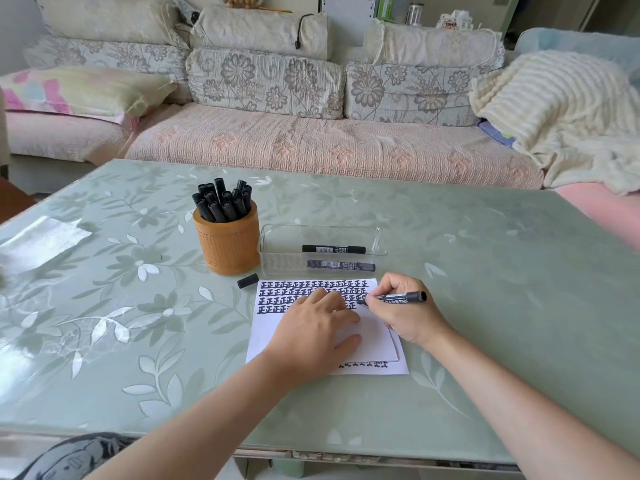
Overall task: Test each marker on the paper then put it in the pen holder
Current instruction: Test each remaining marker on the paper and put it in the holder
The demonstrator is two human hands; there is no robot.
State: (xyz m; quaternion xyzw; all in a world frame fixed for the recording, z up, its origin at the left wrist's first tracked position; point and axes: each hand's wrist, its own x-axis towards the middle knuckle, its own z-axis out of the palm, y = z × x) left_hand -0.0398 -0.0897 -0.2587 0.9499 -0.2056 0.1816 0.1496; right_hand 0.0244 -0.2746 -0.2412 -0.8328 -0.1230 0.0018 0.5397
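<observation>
Test stroke: black marker on paper.
Marker is pinched in the right hand, tip at the paper's last written row; the sheet is pinned by the left hand, fingers spread flat, likely against sliding. Cap is set off the paper's far-left corner, brown pen holder just beyond.

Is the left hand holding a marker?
No, the left hand rests flat on the paper; the right hand holds the marker.
</observation>
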